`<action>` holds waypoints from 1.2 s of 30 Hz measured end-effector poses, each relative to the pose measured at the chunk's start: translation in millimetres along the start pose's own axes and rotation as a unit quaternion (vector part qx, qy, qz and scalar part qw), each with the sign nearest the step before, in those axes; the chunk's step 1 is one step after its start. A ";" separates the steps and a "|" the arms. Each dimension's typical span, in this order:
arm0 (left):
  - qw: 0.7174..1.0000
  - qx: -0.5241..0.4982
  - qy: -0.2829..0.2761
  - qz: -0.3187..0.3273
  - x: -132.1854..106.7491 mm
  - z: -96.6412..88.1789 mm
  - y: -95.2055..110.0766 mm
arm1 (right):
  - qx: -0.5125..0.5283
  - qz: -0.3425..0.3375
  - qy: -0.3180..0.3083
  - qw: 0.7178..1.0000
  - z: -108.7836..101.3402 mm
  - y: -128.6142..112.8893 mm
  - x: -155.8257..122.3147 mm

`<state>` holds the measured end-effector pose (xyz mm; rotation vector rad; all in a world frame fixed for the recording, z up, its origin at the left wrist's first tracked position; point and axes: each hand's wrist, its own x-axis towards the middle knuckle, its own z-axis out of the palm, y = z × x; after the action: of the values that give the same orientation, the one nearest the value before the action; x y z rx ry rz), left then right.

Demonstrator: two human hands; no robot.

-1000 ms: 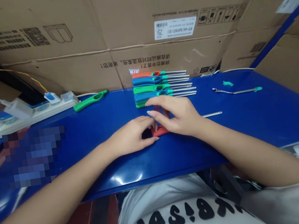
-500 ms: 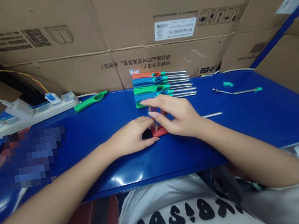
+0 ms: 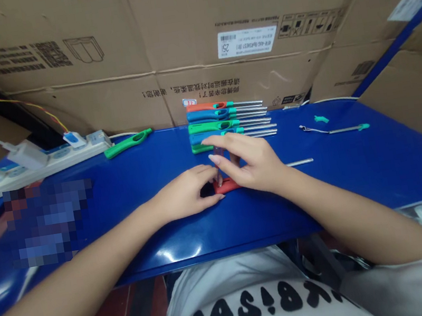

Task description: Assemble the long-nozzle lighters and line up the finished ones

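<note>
A red long-nosed lighter [image 3: 226, 185] lies on the blue table [image 3: 357, 172], its metal tube [image 3: 300, 162] sticking out to the right. My left hand [image 3: 184, 191] is closed on the handle's left end. My right hand [image 3: 250, 165] covers the middle of the handle, fingers curled and pinching a small part on top that I cannot make out. Just behind my hands lies a neat stack of orange, blue and green lighters [image 3: 225, 123] with their tubes pointing right.
A loose green lighter handle [image 3: 127, 142] and a white power strip [image 3: 35, 159] with plugs lie at the back left. A metal tube with teal bits [image 3: 334, 129] lies at the right. Cardboard boxes [image 3: 175, 35] wall off the back.
My right hand's fingers shifted slightly over the lighter handle. Nothing else has moved.
</note>
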<state>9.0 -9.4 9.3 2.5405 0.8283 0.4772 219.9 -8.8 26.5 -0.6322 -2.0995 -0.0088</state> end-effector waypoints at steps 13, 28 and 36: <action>1.000 -0.005 -0.009 -0.006 0.6 -1.1 2.2 | 0.005 -0.020 0.007 1.000 -1.6 3.3 1.1; 1.000 0.001 -0.003 0.003 0.8 0.0 1.5 | 0.030 -0.010 -0.031 0.999 -3.4 3.9 3.1; 1.000 0.016 0.004 -0.004 0.0 1.8 1.1 | 0.162 0.040 -0.061 0.984 -2.2 0.8 3.0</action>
<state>10.2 -10.7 8.4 2.5648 0.8545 0.4766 220.6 -7.4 29.9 -0.5289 -2.1280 0.4187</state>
